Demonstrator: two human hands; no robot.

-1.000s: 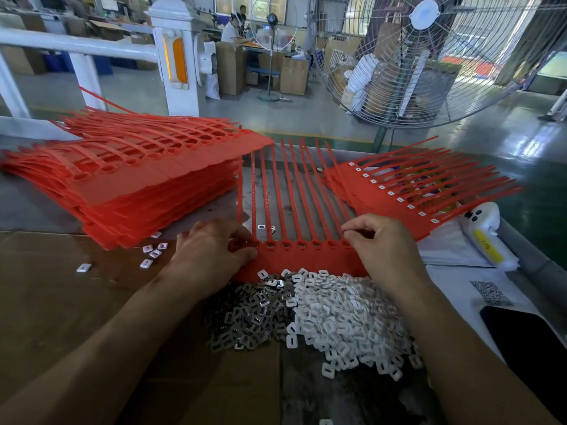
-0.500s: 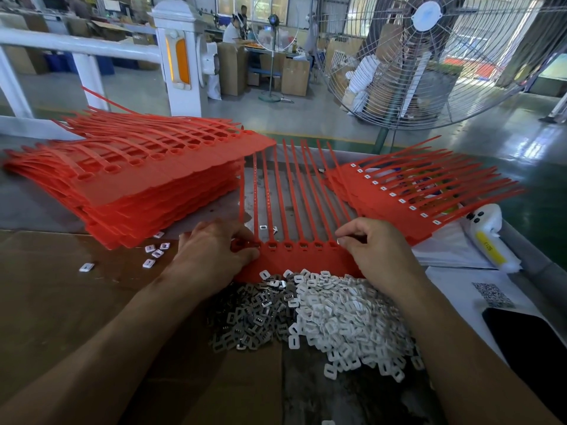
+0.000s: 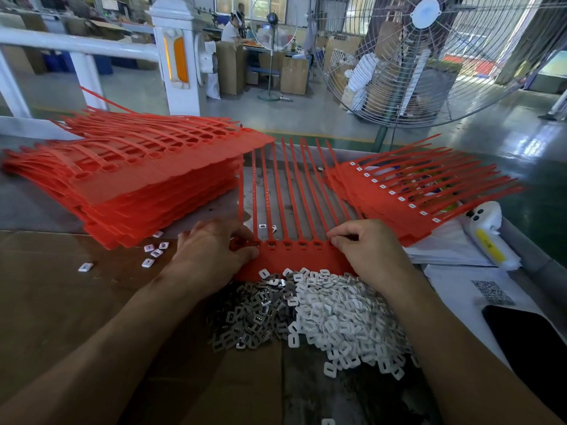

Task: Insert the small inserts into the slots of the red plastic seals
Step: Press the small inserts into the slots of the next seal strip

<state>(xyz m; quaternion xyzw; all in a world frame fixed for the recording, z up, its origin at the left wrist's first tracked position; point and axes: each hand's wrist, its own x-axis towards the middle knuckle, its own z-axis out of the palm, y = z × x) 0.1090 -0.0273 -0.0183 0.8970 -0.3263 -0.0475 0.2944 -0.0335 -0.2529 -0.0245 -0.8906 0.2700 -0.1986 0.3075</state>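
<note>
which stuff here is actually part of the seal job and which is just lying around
Job: red seal strip under the left hand and right hand; white inserts; metal inserts; unfilled seal stack; filled seal stack.

Lying about: phone; QR code paper; white handheld device; floor fan.

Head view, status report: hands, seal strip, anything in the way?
Left hand grips the red seal strip at its left end; right hand pinches at its right end. Middle slots show dark. Insert piles touch the strip's near edge; nothing blocking.

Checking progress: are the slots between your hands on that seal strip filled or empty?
Empty, apparently: the slots on the seal strip show dark openings, no white inserts.
</note>
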